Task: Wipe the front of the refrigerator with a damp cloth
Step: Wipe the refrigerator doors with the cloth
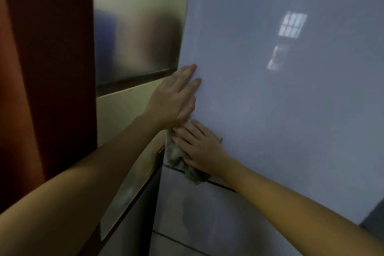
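Fingers (186, 132) of the right hand (200, 148) lie straight and slightly apart, pressing a grey cloth (176, 157) flat against the refrigerator front (270, 114) at the upper door's lower left corner, across the seam above the lower door. The left hand (173, 101) rests just above the cloth, fingers straight and close together, flat on the door's left edge. A brushed metal panel (135, 37) adjoins on the left.

No writing, label or number is legible on the refrigerator (270, 110) front.
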